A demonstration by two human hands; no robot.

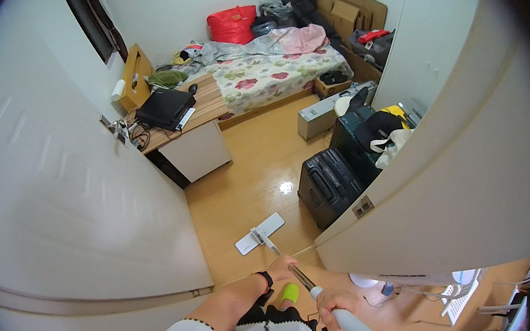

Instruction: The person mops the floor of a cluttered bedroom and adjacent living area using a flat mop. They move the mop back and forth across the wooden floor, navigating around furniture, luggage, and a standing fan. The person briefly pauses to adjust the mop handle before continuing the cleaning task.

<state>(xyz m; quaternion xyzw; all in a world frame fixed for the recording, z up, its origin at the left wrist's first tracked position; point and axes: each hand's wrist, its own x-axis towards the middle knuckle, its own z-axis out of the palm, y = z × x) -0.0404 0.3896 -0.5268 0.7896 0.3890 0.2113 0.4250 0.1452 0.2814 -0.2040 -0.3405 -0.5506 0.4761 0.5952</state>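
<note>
A flat mop runs from my body down to the floor. Its white rectangular head [264,230] lies flat on the wood floor just inside the doorway. My left hand [280,267] grips the lower part of the metal pole [302,276]. Higher up, my right hand [336,309] is wrapped around the thick white handle [355,329], whose grey end points toward the lower right. A green slipper [290,293] shows below the pole, between my arms.
An open door [92,183] stands on the left, a wall [441,199] on the right. Inside are a desk [203,102] with a black laptop [166,108], a bed [260,84] with a floral sheet, a metal case [319,117] and a dark suitcase [327,186].
</note>
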